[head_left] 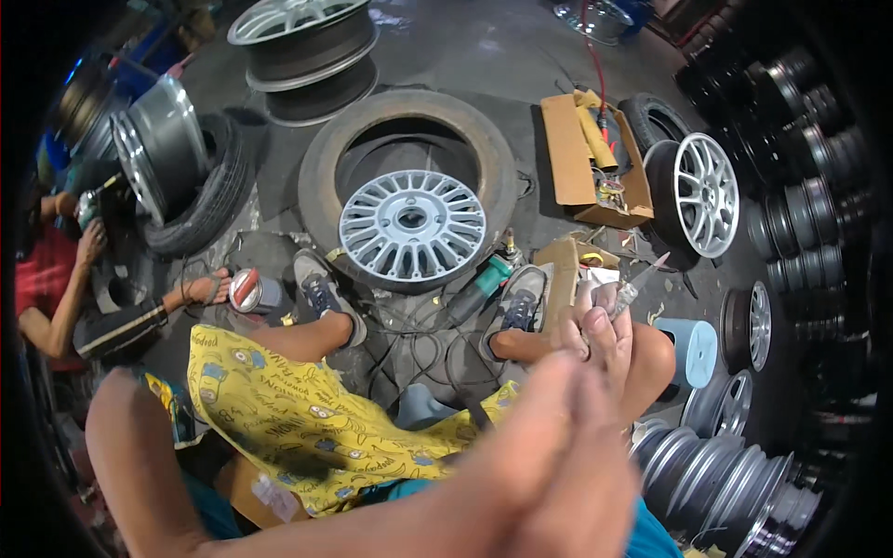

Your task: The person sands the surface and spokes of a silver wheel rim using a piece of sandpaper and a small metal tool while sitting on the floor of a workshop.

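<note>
Tyre and silver wheel share the middle of the frame, the wheel lying face up over the tyre's lower side, an arrangement that probably keeps the metal off the hard floor and turns its spokes toward the seated person. Right of centre, the right hand has its fingers curled around a small pointed piece that seems partly wrapped in clear plastic; the tip sticks out toward the upper right, perhaps so that the point stays away from the palm. The left hand is a blur close to the camera, overlapping the right wrist in view; whether it touches it, and whether its fingers are closed, I cannot tell. Below the wheel, a green power tool lies beside the right-hand shoe, likely left there for easy reach. Yellow patterned cloth covers the lap at lower left of centre, presumably to shield legs and clothes from dirt. At upper right, an open cardboard box gathers loose supplies, and at the left edge a co-worker's hand is at another tool beside an upright wheel.
</note>
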Demonstrator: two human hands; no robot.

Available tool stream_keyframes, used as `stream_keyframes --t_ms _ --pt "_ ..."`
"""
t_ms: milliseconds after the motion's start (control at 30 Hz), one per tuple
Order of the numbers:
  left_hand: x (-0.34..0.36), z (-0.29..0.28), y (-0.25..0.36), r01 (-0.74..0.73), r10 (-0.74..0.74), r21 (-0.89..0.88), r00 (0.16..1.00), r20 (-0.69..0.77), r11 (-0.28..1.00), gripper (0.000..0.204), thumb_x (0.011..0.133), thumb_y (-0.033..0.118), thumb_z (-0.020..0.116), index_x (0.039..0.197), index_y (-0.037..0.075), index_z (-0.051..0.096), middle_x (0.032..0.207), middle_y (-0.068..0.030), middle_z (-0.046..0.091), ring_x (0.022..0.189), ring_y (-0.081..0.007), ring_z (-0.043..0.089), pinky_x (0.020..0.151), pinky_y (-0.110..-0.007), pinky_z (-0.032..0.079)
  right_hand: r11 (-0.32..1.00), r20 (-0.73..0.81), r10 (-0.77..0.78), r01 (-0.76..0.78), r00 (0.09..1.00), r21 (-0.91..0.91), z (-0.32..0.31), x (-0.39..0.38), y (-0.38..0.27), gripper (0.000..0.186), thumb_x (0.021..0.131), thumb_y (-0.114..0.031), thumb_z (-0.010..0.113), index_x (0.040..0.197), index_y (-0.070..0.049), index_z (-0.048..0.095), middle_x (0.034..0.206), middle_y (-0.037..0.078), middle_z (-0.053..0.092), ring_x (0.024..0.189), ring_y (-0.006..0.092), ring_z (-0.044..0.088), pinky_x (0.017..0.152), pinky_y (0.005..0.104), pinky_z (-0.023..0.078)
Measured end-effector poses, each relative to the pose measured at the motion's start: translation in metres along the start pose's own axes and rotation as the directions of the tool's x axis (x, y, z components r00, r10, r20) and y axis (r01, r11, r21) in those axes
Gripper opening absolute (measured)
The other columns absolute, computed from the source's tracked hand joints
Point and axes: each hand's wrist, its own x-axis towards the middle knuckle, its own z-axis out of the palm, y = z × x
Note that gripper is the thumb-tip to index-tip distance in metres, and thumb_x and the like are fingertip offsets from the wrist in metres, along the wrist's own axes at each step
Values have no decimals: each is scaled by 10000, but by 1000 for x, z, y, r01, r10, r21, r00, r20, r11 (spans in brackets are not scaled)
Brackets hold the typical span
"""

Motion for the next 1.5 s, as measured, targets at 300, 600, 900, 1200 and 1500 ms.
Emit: stream_keyframes --t_ms 300,600,900,1200,1500 --pt "-9 16 -54 107 -112 -130 993 -32 986 125 806 37 681 920 -9 702 1125 -144 717 1109 -310 704 996 -467 549 976 -278 163 -195 947 -92 6 26 30 196 1001 -113 722 1127 -103 572 870 -38 561 680 39 478 555 224 354" --pt "-71 91 -201 428 -408 -355 903 134 831 161 808 -51 692 962 -12 717 1115 -119 737 1038 -256 732 881 -391 571 830 -198 194 -268 961 -490 -26 79 92 197 1099 -263 614 1111 -71 573 826 -77 486 694 11 417 581 204 336" --pt "-132 258 -255 581 -758 -799 447 475 -158 182 970 125 774 1071 -25 762 953 -102 783 796 -114 723 674 -267 599 340 145 117 97 982 -935 -66 94 153 268 1107 -210 556 1085 38 655 861 105 510 788 220 517 728 349 432" --pt "-158 320 -205 455 -661 -687 248 708 -566 280 957 119 798 1109 -99 712 984 -163 766 830 -148 744 695 -268 649 431 254 239 132 937 -892 -29 97 170 227 955 5 727 1180 7 753 960 160 693 843 256 671 802 329 536" --pt "-144 291 -207 436 -639 -701 307 706 -565 181 948 99 805 1065 -25 744 942 -113 776 811 -135 740 737 -273 627 505 267 157 155 951 -849 8 118 180 196 971 -34 738 1161 5 769 905 128 698 809 205 657 785 315 527"
